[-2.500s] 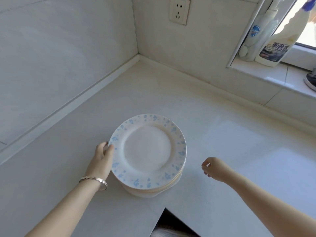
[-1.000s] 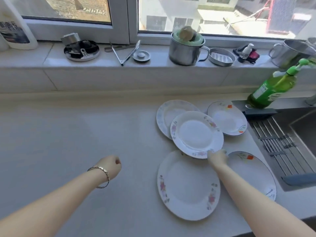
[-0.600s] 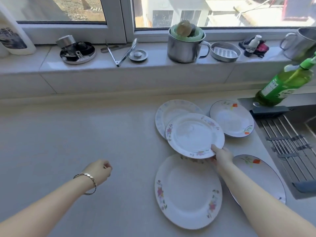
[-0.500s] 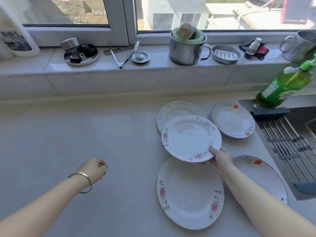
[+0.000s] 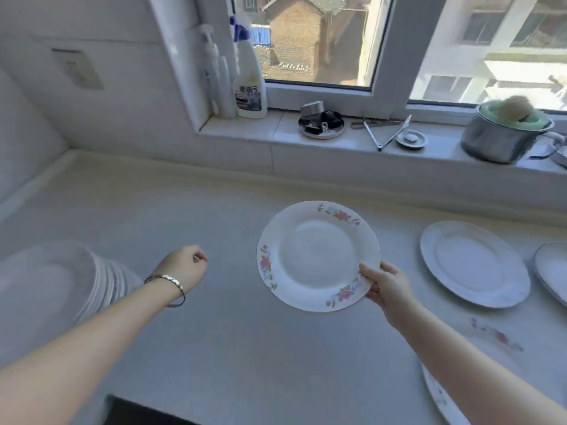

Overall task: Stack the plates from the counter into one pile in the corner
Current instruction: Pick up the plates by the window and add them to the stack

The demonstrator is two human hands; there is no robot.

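Observation:
My right hand [image 5: 387, 286] grips the near right rim of a white plate with pink flowers [image 5: 316, 256] and holds it level above the counter. My left hand [image 5: 184, 266], with a bracelet on the wrist, hovers in a loose fist to the plate's left, holding nothing. A blurred pile of plates [image 5: 61, 283] stands at the far left, toward the corner. On the counter to the right lies a blue-rimmed plate [image 5: 474, 266]. Another plate's edge [image 5: 552, 273] shows at the right border, and a large flowered plate [image 5: 438, 397] is partly hidden under my right arm.
The window sill behind holds spray bottles [image 5: 245, 75], a round metal part [image 5: 320, 125], tongs [image 5: 385, 133], a drain stopper [image 5: 410, 138] and a steel mug with a sponge [image 5: 506, 133]. A wall socket [image 5: 78, 69] sits on the back wall. The counter's front edge [image 5: 147, 403] runs low.
My right hand has lifted the flowered plate off the others and carried it left. The view has swung left, and the pile has come into sight. My left hand stays in a loose fist.

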